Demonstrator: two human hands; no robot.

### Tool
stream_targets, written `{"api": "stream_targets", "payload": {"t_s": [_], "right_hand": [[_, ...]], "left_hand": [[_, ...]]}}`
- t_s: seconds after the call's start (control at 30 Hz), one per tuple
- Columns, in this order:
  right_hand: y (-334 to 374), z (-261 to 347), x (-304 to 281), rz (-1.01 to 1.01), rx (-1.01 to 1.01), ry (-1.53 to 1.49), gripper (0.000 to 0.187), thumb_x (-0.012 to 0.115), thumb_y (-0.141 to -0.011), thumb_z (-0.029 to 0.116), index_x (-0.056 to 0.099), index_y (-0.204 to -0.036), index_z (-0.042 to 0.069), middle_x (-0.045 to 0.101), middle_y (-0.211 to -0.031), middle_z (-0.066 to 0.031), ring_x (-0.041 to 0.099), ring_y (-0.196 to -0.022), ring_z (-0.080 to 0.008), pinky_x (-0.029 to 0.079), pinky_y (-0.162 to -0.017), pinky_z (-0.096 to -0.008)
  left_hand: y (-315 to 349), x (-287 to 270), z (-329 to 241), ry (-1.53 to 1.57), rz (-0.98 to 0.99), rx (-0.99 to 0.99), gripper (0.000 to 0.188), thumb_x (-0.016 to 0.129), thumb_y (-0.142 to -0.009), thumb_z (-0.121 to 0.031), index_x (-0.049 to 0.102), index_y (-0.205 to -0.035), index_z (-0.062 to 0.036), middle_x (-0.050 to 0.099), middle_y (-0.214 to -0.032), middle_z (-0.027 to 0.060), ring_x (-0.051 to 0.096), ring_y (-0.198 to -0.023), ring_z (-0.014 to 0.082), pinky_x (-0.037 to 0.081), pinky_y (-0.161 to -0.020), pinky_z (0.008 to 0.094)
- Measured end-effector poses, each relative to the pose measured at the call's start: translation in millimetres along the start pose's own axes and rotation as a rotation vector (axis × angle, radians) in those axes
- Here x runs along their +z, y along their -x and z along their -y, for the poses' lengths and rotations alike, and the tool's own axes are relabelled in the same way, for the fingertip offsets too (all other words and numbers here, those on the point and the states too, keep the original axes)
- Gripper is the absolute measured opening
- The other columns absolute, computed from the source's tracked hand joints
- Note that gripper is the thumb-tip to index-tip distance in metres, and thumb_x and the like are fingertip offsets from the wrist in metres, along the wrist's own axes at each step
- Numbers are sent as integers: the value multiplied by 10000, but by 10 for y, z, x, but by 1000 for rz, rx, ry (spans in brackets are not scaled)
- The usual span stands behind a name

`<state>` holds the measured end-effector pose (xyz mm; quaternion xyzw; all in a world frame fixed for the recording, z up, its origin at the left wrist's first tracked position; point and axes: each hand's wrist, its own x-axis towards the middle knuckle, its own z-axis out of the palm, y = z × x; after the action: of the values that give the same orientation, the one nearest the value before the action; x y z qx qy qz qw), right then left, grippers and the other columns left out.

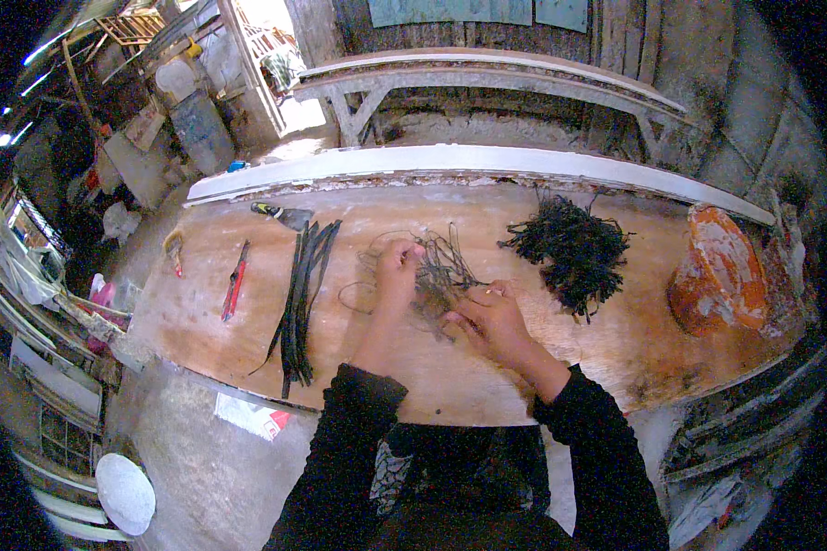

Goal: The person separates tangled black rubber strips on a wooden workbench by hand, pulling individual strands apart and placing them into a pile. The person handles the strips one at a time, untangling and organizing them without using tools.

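Note:
My left hand is closed at the middle of the wooden table, its fingers pinched on a thin strand. Just to its right and nearer me, my right hand is also closed, with fingertips together at the same strands. A loose tangle of thin dark strands lies between and behind both hands. Left of the hands rests a bundle of long flat black strips. Over to the right sits a heap of short, knotted-looking black strips. The exact grip of the fingertips is too small to make out.
An orange bucket caked with white stands tilted at the table's right end. Red-handled pliers, a brush and a putty knife lie leftward. A long white board borders the far edge of the tabletop.

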<state>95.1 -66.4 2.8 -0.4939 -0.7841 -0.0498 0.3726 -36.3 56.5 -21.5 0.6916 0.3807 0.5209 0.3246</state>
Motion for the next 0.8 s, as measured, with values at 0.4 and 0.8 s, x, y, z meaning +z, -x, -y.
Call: {"api": "stream_targets", "payload": {"t_s": [0.4, 0.8], "right_hand": [[25, -260, -94, -56, 333, 90, 121, 575, -707, 205, 572, -743, 90, 515, -688, -59, 493, -675, -221, 321, -698, -362], [49, -374, -33, -173, 469, 34, 212, 617, -682, 254, 575, -835, 114, 553, -680, -22, 518, -655, -171, 313, -753, -356]], "left_hand": [[-193, -847, 210, -489, -65, -176, 208, 542, -714, -151, 570, -909, -85, 549, -847, 103, 513, -859, 259, 395, -742, 334], [-92, -1106, 734, -868, -339, -273, 262, 525, -680, -91, 539, -942, -83, 541, -863, 110, 519, -815, 283, 390, -698, 406]]}}
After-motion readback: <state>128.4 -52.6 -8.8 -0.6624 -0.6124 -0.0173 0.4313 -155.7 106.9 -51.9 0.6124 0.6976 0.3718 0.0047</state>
